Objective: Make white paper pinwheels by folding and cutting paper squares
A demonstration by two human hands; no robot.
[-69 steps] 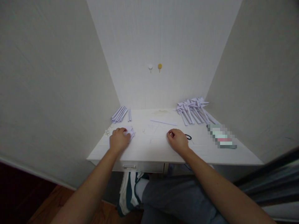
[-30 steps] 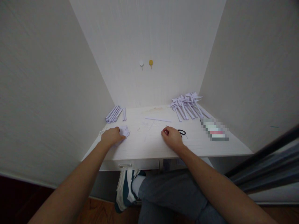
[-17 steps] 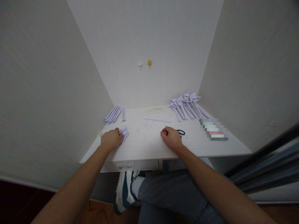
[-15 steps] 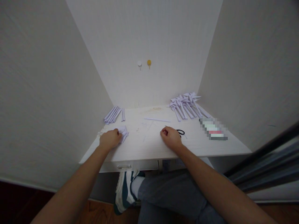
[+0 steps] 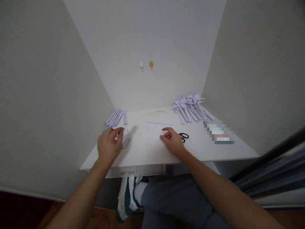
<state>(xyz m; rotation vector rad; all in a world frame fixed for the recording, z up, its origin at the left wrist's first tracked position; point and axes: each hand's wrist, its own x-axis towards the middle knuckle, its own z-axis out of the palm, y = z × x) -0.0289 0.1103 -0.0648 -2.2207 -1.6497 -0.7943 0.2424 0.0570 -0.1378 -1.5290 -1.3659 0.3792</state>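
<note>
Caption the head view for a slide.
Left hand grips folded lilac paper on white desk; right hand rests beside black scissors.

Both forearms bare, stretched fwd from bottom corners. Left hand [image 5: 108, 147] back-up, slightly lifted, fingers curled w/ fingertips [image 5: 119, 133] bent round to the right, thumb side hidden, closed on sth pale. Right hand [image 5: 172, 142] lower, knuckles up, fingers loosely curled inward, index tip pointing left, nothing visibly gripped. Hands well apart, wrists roughly level. Crossed leg in grey trousers below
</note>
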